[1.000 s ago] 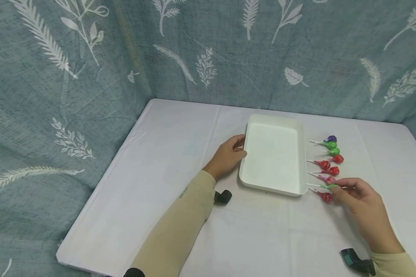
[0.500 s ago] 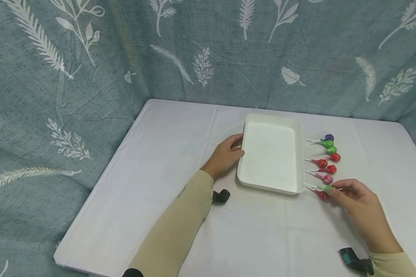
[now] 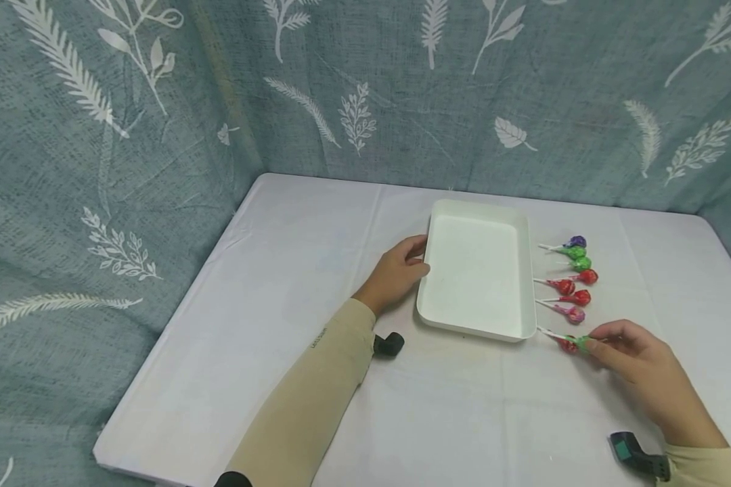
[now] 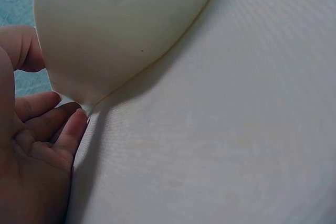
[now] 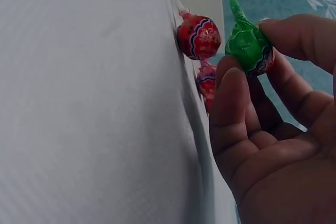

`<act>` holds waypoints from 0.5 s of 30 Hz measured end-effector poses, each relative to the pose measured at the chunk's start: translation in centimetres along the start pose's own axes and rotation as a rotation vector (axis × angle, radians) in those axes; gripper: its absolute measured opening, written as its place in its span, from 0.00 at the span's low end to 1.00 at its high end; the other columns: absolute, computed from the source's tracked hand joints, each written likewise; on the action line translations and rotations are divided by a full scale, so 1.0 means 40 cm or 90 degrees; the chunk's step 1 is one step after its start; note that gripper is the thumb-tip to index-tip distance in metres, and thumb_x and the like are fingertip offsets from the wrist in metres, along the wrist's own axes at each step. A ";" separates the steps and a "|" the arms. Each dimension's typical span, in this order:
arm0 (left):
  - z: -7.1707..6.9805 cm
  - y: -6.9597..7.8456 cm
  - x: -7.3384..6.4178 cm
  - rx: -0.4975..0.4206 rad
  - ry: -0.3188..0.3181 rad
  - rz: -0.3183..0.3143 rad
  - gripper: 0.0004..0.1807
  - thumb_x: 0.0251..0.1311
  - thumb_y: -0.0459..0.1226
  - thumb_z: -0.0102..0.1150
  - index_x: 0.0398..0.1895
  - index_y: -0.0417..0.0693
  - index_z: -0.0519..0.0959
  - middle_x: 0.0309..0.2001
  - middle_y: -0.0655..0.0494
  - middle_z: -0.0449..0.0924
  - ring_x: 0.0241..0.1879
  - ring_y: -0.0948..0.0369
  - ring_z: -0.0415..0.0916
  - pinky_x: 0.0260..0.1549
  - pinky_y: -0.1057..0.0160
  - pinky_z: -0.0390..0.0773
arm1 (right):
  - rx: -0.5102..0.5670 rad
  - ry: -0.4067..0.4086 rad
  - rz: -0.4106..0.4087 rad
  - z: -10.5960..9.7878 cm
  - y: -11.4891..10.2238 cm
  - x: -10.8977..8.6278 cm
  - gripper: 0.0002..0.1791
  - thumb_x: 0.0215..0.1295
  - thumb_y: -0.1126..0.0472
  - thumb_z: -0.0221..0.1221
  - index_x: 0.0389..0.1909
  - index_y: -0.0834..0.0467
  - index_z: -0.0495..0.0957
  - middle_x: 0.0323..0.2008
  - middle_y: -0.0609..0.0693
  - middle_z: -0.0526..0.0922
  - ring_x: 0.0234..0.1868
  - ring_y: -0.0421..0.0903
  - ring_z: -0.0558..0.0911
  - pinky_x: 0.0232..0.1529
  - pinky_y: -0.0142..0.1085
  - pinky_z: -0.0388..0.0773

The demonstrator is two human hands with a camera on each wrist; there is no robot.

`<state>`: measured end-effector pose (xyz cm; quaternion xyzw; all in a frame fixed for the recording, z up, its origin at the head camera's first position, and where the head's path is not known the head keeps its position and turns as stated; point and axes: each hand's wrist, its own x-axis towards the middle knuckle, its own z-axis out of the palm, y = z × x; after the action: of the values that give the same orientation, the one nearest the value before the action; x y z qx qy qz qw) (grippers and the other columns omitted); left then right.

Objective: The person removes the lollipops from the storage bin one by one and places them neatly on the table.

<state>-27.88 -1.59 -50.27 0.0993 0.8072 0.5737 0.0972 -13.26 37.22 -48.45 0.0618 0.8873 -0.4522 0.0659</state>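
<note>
A white rectangular tray (image 3: 478,270) lies on the table. My left hand (image 3: 396,272) rests against its left wall; in the left wrist view the hand's loosely bent fingers (image 4: 71,132) touch the wall near a lower corner. My right hand (image 3: 636,368) pinches a green-wrapped lollipop (image 5: 247,48) by its candy end between thumb and fingertips, the stick pointing toward the tray. Close beneath it in the head view is a red lollipop (image 3: 565,345), partly hidden. Farther back lie a pink lollipop (image 3: 575,315) and a red lollipop (image 3: 581,297).
The row beside the tray's right wall continues with more red lollipops (image 3: 588,276), green lollipops (image 3: 581,264) and a purple lollipop (image 3: 578,241). A white cloth covers the table (image 3: 317,223). A blue-green leaf-patterned curtain (image 3: 402,122) hangs behind and at the left.
My right hand has moved slightly toward me with the green lollipop, away from the pink one and over the nearest red one. The left hand and tray stay put.
</note>
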 end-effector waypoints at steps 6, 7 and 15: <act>0.001 0.001 0.000 0.003 -0.002 0.001 0.36 0.71 0.38 0.57 0.83 0.47 0.68 0.76 0.51 0.73 0.67 0.56 0.77 0.69 0.61 0.74 | -0.019 -0.035 -0.012 0.013 -0.002 0.002 0.16 0.80 0.57 0.65 0.56 0.65 0.80 0.46 0.54 0.87 0.39 0.41 0.84 0.34 0.33 0.82; 0.002 0.001 0.000 0.003 -0.002 0.001 0.36 0.71 0.38 0.57 0.83 0.47 0.68 0.76 0.51 0.73 0.68 0.56 0.77 0.69 0.61 0.74 | -0.023 -0.037 -0.012 0.016 -0.003 0.002 0.15 0.80 0.57 0.65 0.56 0.65 0.80 0.46 0.55 0.87 0.39 0.41 0.84 0.34 0.33 0.82; 0.001 -0.006 0.002 0.009 0.002 0.001 0.35 0.72 0.38 0.58 0.83 0.48 0.68 0.76 0.51 0.73 0.68 0.56 0.77 0.69 0.61 0.74 | -0.058 -0.053 -0.004 0.022 -0.008 0.007 0.18 0.79 0.56 0.65 0.58 0.65 0.80 0.46 0.55 0.88 0.38 0.43 0.82 0.31 0.35 0.80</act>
<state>-27.95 -1.62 -50.50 0.0993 0.8112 0.5684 0.0947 -13.52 36.34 -48.76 0.0373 0.9038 -0.4135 0.1039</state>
